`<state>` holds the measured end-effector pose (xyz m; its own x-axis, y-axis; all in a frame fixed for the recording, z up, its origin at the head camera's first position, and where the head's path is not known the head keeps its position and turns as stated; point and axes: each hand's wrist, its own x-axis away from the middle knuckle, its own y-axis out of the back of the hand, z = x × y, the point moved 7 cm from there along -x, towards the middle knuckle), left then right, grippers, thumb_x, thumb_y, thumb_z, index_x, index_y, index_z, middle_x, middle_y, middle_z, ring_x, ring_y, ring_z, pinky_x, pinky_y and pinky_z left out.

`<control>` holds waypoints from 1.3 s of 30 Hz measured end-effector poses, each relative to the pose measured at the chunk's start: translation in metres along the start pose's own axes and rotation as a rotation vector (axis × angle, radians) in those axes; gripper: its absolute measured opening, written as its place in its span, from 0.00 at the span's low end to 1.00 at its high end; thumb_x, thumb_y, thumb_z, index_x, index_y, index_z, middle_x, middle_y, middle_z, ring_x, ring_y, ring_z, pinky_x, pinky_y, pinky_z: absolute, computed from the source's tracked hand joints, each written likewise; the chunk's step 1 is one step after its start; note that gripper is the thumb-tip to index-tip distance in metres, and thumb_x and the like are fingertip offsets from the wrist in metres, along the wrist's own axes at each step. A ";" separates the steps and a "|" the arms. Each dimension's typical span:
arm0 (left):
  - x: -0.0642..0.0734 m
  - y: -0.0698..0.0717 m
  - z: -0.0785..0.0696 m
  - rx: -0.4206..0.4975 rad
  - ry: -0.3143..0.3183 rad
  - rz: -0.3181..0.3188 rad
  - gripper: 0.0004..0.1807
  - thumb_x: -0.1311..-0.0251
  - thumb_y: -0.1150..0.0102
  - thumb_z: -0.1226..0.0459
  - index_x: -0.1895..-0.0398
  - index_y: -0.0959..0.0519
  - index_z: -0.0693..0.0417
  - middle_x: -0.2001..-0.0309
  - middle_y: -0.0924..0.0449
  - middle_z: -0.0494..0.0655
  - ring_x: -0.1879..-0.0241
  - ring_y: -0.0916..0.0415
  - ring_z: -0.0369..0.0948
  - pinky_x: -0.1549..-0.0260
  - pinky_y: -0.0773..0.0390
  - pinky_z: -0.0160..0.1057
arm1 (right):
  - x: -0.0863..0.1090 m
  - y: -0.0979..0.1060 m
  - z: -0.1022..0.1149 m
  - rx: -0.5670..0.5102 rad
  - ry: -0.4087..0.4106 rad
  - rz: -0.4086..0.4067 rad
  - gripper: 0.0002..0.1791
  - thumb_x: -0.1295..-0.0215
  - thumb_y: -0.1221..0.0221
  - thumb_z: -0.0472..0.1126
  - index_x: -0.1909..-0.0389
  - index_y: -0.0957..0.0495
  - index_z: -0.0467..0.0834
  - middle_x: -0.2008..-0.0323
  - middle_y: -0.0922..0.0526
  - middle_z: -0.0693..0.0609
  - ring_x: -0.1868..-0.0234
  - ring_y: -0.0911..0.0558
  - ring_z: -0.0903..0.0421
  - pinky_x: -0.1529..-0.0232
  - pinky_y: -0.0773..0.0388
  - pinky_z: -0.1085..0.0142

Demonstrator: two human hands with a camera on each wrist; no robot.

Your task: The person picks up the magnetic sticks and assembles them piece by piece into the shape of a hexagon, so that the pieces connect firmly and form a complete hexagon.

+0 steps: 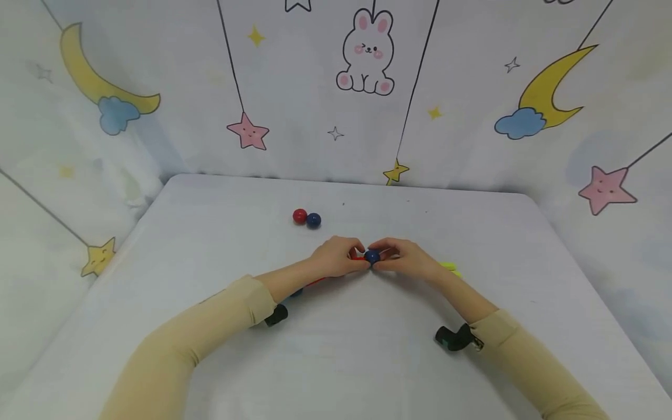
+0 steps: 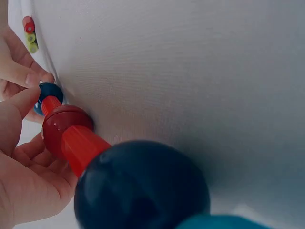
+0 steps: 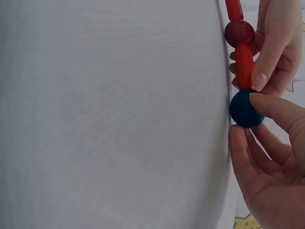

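Observation:
My right hand [image 1: 412, 261] pinches a dark blue ball [image 1: 372, 256] between thumb and fingertips. A ridged red rod [image 3: 245, 67] runs into that ball, and my left hand [image 1: 336, 256] holds this rod close to the ball, thumb against its end. Farther along the same chain come a dark red ball [image 3: 239, 33], another red rod [image 2: 83, 148] and a second blue ball [image 2: 143, 191], large in the left wrist view. A teal piece [image 2: 221, 223] shows at that view's bottom edge. In the head view my left arm covers part of the chain.
Farther back on the white table [image 1: 236, 204], a loose red ball [image 1: 300, 216] and blue ball [image 1: 314, 220] sit side by side. Yellow-green rods [image 1: 448, 266] lie beyond my right wrist, with a red rod [image 2: 28, 24] beside them. A patterned curtain [image 1: 294, 76] hangs behind the table.

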<state>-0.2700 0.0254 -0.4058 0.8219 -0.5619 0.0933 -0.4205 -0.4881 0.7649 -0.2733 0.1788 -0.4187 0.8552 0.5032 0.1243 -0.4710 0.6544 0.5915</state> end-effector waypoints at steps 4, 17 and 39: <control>-0.001 -0.001 0.003 -0.022 0.008 -0.023 0.20 0.38 0.36 0.53 0.48 0.20 0.52 0.65 0.20 0.43 0.68 0.26 0.37 0.70 0.28 0.34 | 0.006 0.013 0.000 0.039 0.009 -0.025 0.22 0.35 0.36 0.46 0.41 0.24 0.45 0.46 0.20 0.49 0.47 0.21 0.51 0.48 0.25 0.55; 0.006 0.002 0.009 0.004 0.000 -0.055 0.18 0.38 0.36 0.54 0.48 0.19 0.51 0.66 0.20 0.43 0.67 0.26 0.38 0.67 0.28 0.35 | 0.068 0.091 -0.039 0.317 -0.126 -0.013 0.12 0.33 0.40 0.41 0.51 0.18 0.41 0.56 0.18 0.50 0.53 0.24 0.49 0.57 0.25 0.58; 0.011 -0.001 0.008 0.025 -0.037 -0.030 0.18 0.38 0.36 0.55 0.48 0.19 0.53 0.66 0.20 0.43 0.67 0.27 0.38 0.68 0.29 0.32 | 0.010 0.019 0.006 0.222 0.162 0.021 0.12 0.40 0.33 0.36 0.56 0.19 0.42 0.61 0.18 0.53 0.58 0.21 0.54 0.52 0.22 0.57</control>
<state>-0.2637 0.0148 -0.4107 0.8197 -0.5709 0.0466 -0.4056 -0.5212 0.7509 -0.2725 0.1933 -0.4013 0.7916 0.6108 0.0195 -0.4136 0.5120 0.7528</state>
